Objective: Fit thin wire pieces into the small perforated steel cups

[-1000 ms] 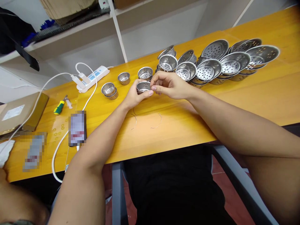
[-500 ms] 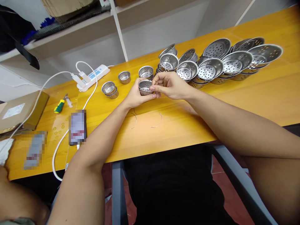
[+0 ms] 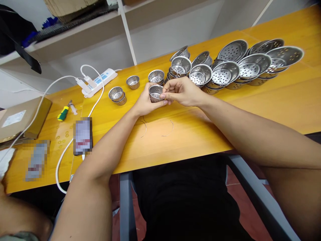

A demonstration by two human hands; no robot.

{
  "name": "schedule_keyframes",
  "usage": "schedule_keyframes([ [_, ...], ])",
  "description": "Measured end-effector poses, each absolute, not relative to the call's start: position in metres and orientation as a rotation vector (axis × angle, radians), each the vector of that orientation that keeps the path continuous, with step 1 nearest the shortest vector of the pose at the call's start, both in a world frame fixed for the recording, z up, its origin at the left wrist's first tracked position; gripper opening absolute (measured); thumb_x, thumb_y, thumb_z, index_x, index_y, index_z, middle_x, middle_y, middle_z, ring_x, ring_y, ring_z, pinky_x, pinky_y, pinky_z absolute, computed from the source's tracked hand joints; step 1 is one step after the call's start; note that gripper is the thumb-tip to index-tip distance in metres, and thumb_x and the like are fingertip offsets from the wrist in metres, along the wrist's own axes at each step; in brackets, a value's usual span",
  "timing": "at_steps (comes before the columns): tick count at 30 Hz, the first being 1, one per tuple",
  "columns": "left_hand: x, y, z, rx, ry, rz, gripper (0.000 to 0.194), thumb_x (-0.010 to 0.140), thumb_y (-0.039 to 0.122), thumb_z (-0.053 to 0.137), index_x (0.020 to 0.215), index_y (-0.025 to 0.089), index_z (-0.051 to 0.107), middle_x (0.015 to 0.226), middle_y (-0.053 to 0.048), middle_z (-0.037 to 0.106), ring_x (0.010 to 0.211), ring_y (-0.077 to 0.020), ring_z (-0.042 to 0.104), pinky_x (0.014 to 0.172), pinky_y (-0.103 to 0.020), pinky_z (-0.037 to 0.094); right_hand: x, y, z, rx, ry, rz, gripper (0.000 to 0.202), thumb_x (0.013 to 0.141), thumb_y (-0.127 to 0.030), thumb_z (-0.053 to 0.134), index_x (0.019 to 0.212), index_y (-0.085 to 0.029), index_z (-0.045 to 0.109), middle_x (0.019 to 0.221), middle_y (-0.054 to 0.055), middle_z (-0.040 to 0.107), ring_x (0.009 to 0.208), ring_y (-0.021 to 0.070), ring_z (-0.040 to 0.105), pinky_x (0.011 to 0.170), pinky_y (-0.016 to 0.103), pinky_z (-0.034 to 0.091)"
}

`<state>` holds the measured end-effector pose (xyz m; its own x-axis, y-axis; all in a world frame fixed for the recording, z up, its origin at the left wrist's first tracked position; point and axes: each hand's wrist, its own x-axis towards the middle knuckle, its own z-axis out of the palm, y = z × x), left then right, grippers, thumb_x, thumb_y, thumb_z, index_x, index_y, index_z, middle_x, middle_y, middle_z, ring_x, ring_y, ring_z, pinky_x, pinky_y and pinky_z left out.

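A small perforated metal strainer basket (image 3: 154, 95) is tilted slightly toward me above the table. My left hand (image 3: 144, 103) wraps around its side, thumb along the front. At the basket's right rim, my right hand (image 3: 185, 92) is closed in a pinch; what sits between its fingertips, if anything, is too small to make out. On the table below lie thin curved wires, one on the left (image 3: 145, 129) and one on the right (image 3: 173, 127). Just behind my hands stands a stack of small baskets (image 3: 155, 76).
Stacked strainer baskets (image 3: 225, 73) of growing size line the right rear. More small baskets (image 3: 116, 94) stand left. Farther left are a power strip (image 3: 101, 83) with white cables, a phone (image 3: 83, 136), a green-yellow screwdriver (image 3: 63, 113) and a cardboard box (image 3: 37, 117). Another person's arm shows at lower left.
Almost nothing differs. The basket and both hands stay in the same hold, with only a very slight shift of the basket and the view.
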<state>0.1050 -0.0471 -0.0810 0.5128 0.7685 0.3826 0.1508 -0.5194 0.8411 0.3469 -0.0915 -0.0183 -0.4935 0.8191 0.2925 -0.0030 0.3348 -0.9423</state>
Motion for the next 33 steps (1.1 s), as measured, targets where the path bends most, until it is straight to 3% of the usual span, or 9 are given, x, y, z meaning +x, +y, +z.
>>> schedule_keyframes([
  [6,0.102,-0.042,-0.084,2.003,0.764,1.046,0.107,0.075,0.089,0.104,0.145,0.027,0.052,0.132,-0.008,0.074,0.127,-0.0322,0.082,0.119,-0.057,0.066,0.346,-0.095,-0.019,-0.725,-1.821,1.193,0.071,0.085,-0.09,0.1,0.104,-0.025,0.078,0.087,0.005,0.078,0.072,0.021,0.07,0.068,0.038,0.06],
  [9,0.099,-0.035,-0.089,2.031,0.758,1.099,0.105,0.081,0.09,0.099,0.149,0.029,0.047,0.139,-0.009,0.071,0.13,-0.0316,0.08,0.121,-0.056,0.065,0.347,-0.094,-0.023,-0.772,-1.828,0.953,0.071,0.092,-0.088,0.095,0.126,-0.029,0.078,0.109,0.007,0.081,0.082,0.0226,0.071,0.073,0.038,0.062],
  [12,0.095,-0.027,-0.094,2.095,0.753,1.159,0.103,0.085,0.093,0.093,0.151,0.031,0.044,0.145,-0.01,0.068,0.137,-0.0325,0.077,0.125,-0.057,0.062,0.349,-0.091,-0.029,-0.799,-1.913,0.626,0.055,0.102,-0.078,0.088,0.127,-0.029,0.08,0.122,0.01,0.081,0.09,0.0266,0.072,0.082,0.044,0.065],
  [16,0.092,-0.021,-0.099,2.147,0.746,1.21,0.097,0.091,0.085,0.094,0.155,0.033,0.044,0.146,-0.01,0.067,0.14,-0.0332,0.077,0.127,-0.058,0.063,0.352,-0.088,-0.034,-0.8,-2.029,0.466,0.04,0.11,-0.066,0.079,0.125,-0.03,0.086,0.141,0.015,0.077,0.117,0.0387,0.078,0.107,0.062,0.068],
  [21,0.092,-0.019,-0.102,2.168,0.686,1.227,0.097,0.093,0.086,0.091,0.158,0.035,0.042,0.148,-0.009,0.066,0.136,-0.0306,0.079,0.123,-0.054,0.066,0.35,-0.092,-0.035,-0.808,-2.128,0.441,0.04,0.112,-0.062,0.076,0.133,-0.031,0.09,0.159,0.018,0.069,0.154,0.0494,0.066,0.14,0.076,0.048],
  [29,0.093,-0.025,-0.095,2.193,0.789,1.152,0.106,0.091,0.086,0.095,0.165,0.035,0.039,0.153,-0.011,0.066,0.149,-0.0351,0.076,0.132,-0.056,0.063,0.347,-0.093,-0.045,-0.787,-2.223,0.494,0.059,0.116,-0.074,0.07,0.15,-0.029,0.085,0.165,0.02,0.06,0.164,0.0476,0.059,0.146,0.071,0.045],
  [33,0.084,-0.021,-0.091,2.217,0.899,1.195,0.104,0.089,0.074,0.103,0.161,0.035,0.038,0.157,-0.012,0.063,0.149,-0.0352,0.075,0.132,-0.056,0.064,0.345,-0.098,-0.039,-0.801,-2.144,0.457,0.067,0.116,-0.073,0.07,0.167,-0.029,0.072,0.169,0.02,0.059,0.165,0.0475,0.058,0.143,0.069,0.049],
])
